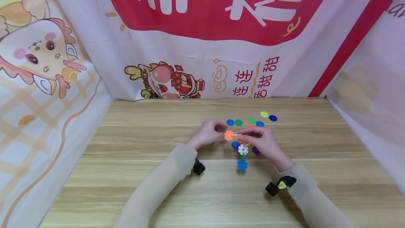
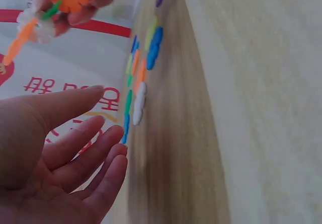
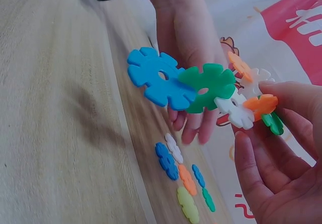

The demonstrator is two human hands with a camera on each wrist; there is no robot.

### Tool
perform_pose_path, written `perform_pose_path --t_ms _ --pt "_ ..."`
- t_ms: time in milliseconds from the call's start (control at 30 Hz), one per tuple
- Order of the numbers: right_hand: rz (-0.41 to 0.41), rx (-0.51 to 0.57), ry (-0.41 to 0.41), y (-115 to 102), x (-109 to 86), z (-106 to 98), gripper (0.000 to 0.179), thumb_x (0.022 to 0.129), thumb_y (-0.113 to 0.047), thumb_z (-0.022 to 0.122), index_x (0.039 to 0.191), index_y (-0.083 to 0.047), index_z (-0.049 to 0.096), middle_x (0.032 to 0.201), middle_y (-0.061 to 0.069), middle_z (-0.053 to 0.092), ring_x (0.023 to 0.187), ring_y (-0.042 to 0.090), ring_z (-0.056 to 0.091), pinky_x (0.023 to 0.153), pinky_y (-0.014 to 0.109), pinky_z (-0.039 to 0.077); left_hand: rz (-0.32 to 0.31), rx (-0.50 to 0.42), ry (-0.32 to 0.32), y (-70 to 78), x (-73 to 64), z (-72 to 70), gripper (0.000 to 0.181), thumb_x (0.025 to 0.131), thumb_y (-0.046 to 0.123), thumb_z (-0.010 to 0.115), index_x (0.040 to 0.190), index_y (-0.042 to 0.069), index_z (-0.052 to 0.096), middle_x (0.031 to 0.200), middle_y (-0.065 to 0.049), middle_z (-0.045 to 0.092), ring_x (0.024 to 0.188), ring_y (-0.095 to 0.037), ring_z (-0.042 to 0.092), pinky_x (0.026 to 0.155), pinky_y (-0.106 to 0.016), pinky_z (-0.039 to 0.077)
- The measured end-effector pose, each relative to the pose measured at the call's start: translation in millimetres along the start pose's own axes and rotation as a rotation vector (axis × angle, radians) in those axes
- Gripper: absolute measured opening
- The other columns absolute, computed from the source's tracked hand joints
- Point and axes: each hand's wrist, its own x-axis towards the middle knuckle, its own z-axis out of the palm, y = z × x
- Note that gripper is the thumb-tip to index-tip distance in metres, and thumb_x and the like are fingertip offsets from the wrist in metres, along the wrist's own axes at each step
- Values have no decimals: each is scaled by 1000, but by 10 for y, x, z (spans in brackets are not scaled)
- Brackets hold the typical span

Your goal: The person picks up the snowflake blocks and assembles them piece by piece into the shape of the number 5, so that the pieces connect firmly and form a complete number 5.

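A joined chain of notched plastic flower discs hangs above the table, pinched between the thumb and fingers of my right hand (image 1: 265,143). In the right wrist view a blue disc (image 3: 146,75) is at the chain's end, slotted to a green disc (image 3: 211,80). A white disc (image 3: 234,114) and an orange disc (image 3: 262,104) come closer to the fingertips, which partly hide the join. My left hand (image 2: 65,158) is beside the chain, fingers relaxed and apart, holding nothing. In the head view, an orange disc (image 1: 229,135) of the chain lies near its fingertips.
Loose discs lie on the wooden table (image 1: 152,126) behind and under the hands, among them a blue disc (image 1: 230,122), a green disc (image 1: 238,122), a yellow disc (image 1: 264,114) and a purple disc (image 1: 256,150). A printed cloth (image 1: 177,41) stands behind the table.
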Motion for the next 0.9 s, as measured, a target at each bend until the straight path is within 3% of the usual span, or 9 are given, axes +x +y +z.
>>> perform_pose_path --t_ms 367,900 --pt "8 11 6 9 -18 -40 30 91 -30 80 111 -9 77 119 8 70 102 27 68 85 35 58 -58 181 -26 42 158 71 27 85 11 84 110 7 75 96 3 68 89 -13 61 80 -26 53" --pt "15 -5 6 5 -16 -37 30 91 -31 80 112 -9 77 115 9 70 102 28 67 85 35 58 -73 174 -14 57 160 81 26 81 10 87 102 6 72 90 1 66 84 -14 60 76 -25 52"
